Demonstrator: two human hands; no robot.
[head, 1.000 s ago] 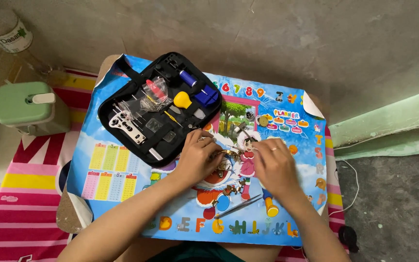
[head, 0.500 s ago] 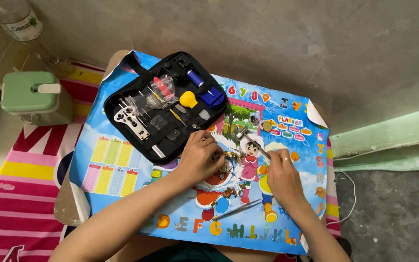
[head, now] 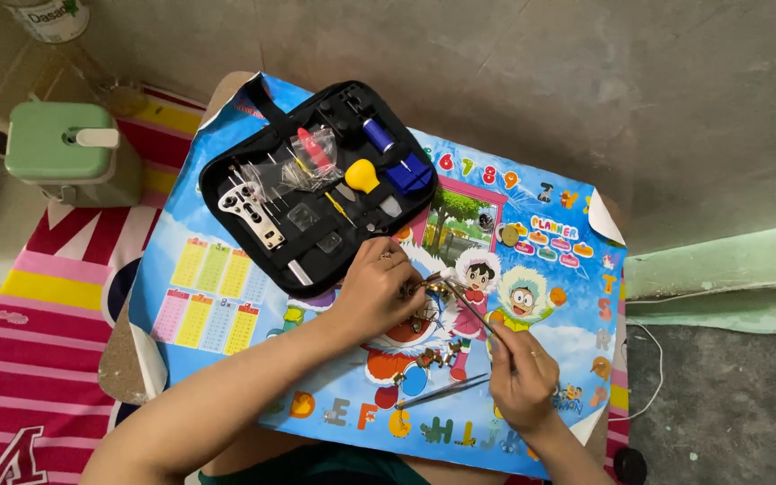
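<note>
A bright cartoon poster [head: 226, 296] with coloured letters, numerals and yellow grids covers the small table. On its upper left lies an open black tool case [head: 316, 193] with a yellow knob and blue handles. The left hand [head: 374, 296] pinches a small metal watch part [head: 428, 289]; the right hand [head: 518, 382] grips thin tweezers [head: 469, 310] that touch it. Since half a second ago, the right hand has drawn lower and the case sits more centred.
</note>
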